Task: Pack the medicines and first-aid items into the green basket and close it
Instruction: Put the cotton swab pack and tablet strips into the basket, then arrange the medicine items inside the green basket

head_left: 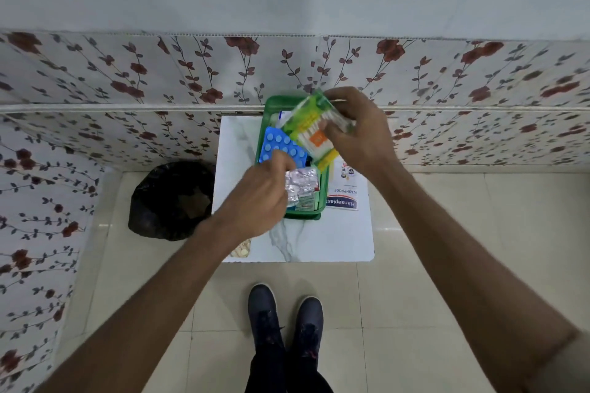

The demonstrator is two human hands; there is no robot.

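Observation:
The green basket (pixel 271 105) stands on a small white marble-look table (pixel 319 239) against the wall. My right hand (pixel 357 131) holds a green, yellow and orange packet (pixel 311 123) over the basket's far end. My left hand (pixel 258 198) pinches the near edge of a blue blister strip (pixel 281 145) that leans inside the basket. Silver blister strips (pixel 301 183) and a small box lie in the basket's near end. A white Hansaplast box (pixel 346 191) lies on the table right of the basket. A strip of pale tablets (pixel 241 250) peeks out under my left forearm.
A bin lined with a black bag (pixel 172 201) stands on the tiled floor left of the table. A floral-tiled wall and ledge (pixel 127 108) run behind it. My two dark shoes (pixel 284 319) are on the floor in front of the table.

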